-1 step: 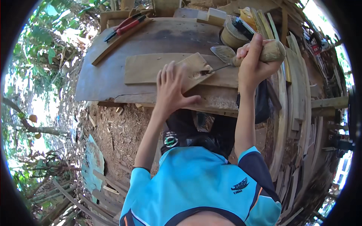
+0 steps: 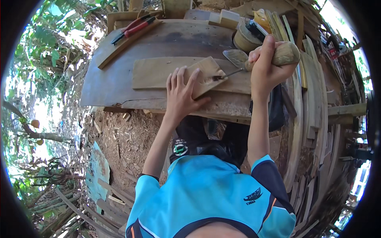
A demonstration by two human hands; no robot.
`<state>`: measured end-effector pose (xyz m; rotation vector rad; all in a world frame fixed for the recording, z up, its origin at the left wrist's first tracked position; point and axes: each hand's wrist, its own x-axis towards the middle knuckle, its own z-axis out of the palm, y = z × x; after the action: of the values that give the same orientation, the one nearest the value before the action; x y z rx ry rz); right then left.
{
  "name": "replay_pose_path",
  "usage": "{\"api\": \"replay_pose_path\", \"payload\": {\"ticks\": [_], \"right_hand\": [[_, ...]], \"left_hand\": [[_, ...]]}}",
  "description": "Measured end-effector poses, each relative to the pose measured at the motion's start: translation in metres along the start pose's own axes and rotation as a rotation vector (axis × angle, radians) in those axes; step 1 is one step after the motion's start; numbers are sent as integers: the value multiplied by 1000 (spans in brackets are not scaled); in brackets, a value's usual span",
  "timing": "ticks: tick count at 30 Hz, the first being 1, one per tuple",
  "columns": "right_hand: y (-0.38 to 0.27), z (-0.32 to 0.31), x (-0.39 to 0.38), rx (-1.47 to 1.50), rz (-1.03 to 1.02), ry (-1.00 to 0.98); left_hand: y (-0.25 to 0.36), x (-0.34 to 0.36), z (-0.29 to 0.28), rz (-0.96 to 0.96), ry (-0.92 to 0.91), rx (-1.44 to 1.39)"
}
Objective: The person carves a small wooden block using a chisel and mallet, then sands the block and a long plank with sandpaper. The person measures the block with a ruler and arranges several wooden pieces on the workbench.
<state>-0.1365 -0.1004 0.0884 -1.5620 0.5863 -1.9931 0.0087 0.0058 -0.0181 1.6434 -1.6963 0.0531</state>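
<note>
My right hand [image 2: 265,65] is wrapped round the thick wooden handle of a thin-shafted carving tool [image 2: 234,73]. The tool's tip rests at a dark, rough-cut notch near the right corner of a small wooden piece [image 2: 207,68]. That piece lies aslant on a longer flat board [image 2: 152,73]. My left hand [image 2: 180,93] is spread over the left side of the small piece and the board's near edge, fingers stretched out and thumb pointing right. Just left of my right hand, a leaf-shaped blade [image 2: 237,58] lies over the board's far edge.
The boards lie on a worn wooden bench [image 2: 107,85]. Red-handled pliers [image 2: 137,29] rest on a wooden strip [image 2: 115,53] at the far left. A round container [image 2: 244,39] and wood blocks [image 2: 228,18] stand at the far right. Long planks [image 2: 295,131] lean along the right side.
My left hand, blurred earlier with its fingers raised, has settled on the small piece and the board. The right hand and its tool have barely moved.
</note>
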Motion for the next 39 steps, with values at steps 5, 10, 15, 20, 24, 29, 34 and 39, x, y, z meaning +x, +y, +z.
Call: {"api": "replay_pose_path", "payload": {"ticks": [5,10,15,20,24,29,34,39], "right_hand": [[2,20,4,-206,-141,-115],[6,38,4,-251,-334,-308],[14,-1,17,-24,247,109],[40,-66,8,137,479,553],[48,-62,-4,307,620,584],[8,-49,5,246,258,295],[-6,-43,-1,252,134,131],[-6,-37,-1,363,188,141]], "left_hand": [[-1,-3,22,-56,-21,-64],[24,13,3,-27,-71,68],[11,-4,13,-146,-59,-44],[6,-11,18,-145,-7,-16],[7,-9,20,-149,-7,-5],[19,-5,7,-201,-33,15],[55,15,-15,-263,-90,143],[60,25,-19,-249,-129,143]]}}
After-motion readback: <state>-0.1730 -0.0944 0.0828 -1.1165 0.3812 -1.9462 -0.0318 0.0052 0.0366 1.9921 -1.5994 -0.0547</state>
